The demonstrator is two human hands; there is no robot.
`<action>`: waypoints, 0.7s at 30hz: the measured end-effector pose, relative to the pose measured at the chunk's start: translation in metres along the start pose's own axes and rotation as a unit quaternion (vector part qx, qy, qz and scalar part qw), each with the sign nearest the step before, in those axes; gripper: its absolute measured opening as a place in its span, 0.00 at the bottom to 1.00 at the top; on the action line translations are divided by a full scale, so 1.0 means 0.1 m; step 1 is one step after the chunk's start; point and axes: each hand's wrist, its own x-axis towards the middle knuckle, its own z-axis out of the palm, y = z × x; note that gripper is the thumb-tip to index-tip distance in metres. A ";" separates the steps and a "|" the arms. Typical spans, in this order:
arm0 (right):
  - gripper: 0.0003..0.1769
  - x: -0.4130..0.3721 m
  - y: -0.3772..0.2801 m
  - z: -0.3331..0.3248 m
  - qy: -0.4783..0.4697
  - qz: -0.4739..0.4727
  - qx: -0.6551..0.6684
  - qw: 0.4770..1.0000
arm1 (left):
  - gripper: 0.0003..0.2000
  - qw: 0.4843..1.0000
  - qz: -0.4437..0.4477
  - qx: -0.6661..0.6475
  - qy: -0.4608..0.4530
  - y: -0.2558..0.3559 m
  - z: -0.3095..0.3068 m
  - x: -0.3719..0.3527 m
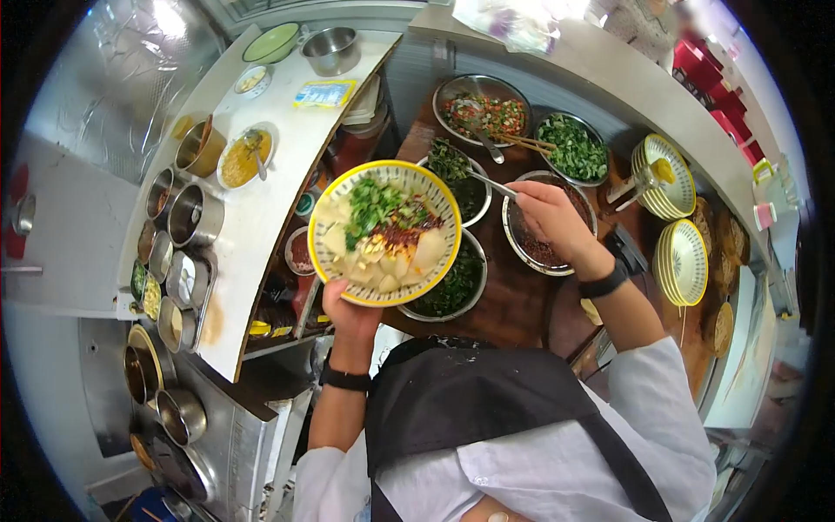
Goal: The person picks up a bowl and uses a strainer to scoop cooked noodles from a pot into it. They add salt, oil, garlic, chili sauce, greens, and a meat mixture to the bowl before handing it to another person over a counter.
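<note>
My left hand (350, 311) grips the lower rim of a yellow-rimmed bowl (323, 187), lifted above the counter. In it are pale chunks in broth, chopped green herbs, red chili sauce and chopped yellowish bits. My right hand (552, 213) is closed on the handle of a metal utensil, probably a spoon (494, 184), which points left over a steel bowl of dark leafy greens (449, 163). Below that hand stands a steel bowl of dark red chili sauce (544, 248). Another bowl of chopped greens (450, 287) is partly hidden behind the held bowl.
At the back are a bowl of chopped red and green peppers (487, 113) and one of chopped greens (574, 146). Stacked bowls (681, 265) stand on the right. The white shelf (252, 204) on the left bears steel pots (193, 213) and a bowl of yellow sauce (239, 165).
</note>
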 end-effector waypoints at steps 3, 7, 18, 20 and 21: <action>0.14 -0.19 0.01 0.20 0.006 -0.256 -0.313 0.915 | 0.35 1.000 0.005 -0.004 -0.027 -0.07 0.09 0.10; 0.19 -0.42 0.04 0.41 0.015 -0.320 -0.589 0.742 | 0.35 1.000 -0.012 -0.018 -0.015 -0.07 0.16 0.09; 0.14 0.05 0.40 0.09 0.100 -0.170 -0.199 0.960 | 0.35 0.999 0.006 -0.039 -0.001 0.14 -0.08 -0.16; 0.14 0.24 0.64 0.06 0.075 -0.135 -0.234 0.960 | 0.34 0.999 0.031 -0.026 0.009 0.18 -0.25 -0.22; 0.15 0.35 0.77 0.04 0.050 -0.106 -0.268 0.956 | 0.34 0.998 0.046 -0.017 0.025 0.20 -0.29 -0.26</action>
